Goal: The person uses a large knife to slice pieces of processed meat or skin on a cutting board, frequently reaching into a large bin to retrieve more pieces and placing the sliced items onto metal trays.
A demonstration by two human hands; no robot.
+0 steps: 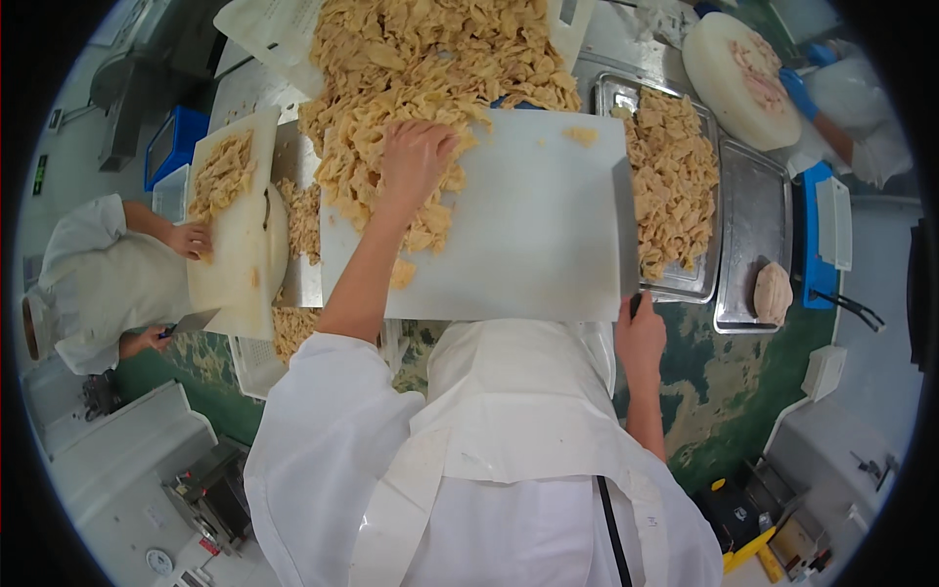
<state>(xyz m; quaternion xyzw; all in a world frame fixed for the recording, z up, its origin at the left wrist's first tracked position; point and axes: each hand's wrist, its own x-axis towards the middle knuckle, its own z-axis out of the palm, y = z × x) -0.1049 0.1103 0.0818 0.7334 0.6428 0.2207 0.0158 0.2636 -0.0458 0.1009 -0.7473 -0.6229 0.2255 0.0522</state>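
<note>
A white cutting board point(538, 215) lies before me. At its far left, my left hand point(419, 161) reaches into a heap of pale yellow, cooked-looking meat pieces point(435, 59). Its fingers are bent and closed on some of the pieces, partly hidden by the back of the hand. By the board's near right corner, my right hand point(641, 338) grips the black handle of a knife point(623, 235). The broad blade points away from me along the board's right edge. A few loose scraps point(580, 135) rest on the board.
Right of the board stands a metal tray point(709, 264) of cut pieces, beside another metal tray point(748, 215) with a pale round lump point(773, 293). At left, a co-worker with a knife point(191, 321) uses a board point(230, 284). Another person's blue-gloved hand point(797, 93) is far right.
</note>
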